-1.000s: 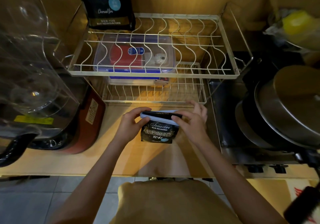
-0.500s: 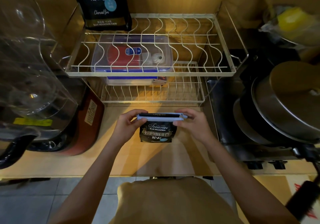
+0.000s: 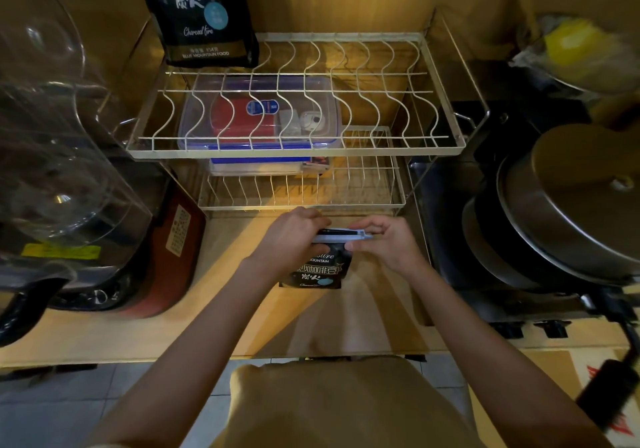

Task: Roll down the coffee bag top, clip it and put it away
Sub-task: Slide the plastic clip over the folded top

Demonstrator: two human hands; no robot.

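A small black coffee bag (image 3: 317, 272) stands on the wooden counter in front of the wire rack, its top rolled down. A pale blue sealing clip (image 3: 346, 236) runs across the rolled top. My left hand (image 3: 291, 239) wraps over the bag's top left and the clip's left end. My right hand (image 3: 384, 241) pinches the clip's right end between thumb and fingers. The bag's upper left part is hidden under my left hand.
A two-tier white wire rack (image 3: 298, 149) stands just behind. A second, larger black coffee bag (image 3: 199, 14) sits on its top left; a clear box (image 3: 259, 122) lies beneath. A glass jug (image 3: 52, 118) and red appliance (image 3: 173, 250) stand left, pans (image 3: 571, 212) right.
My left hand has slid right over the bag's top, covering more of the clip. My right hand has closed in on the clip's right end. The bag stays in place.
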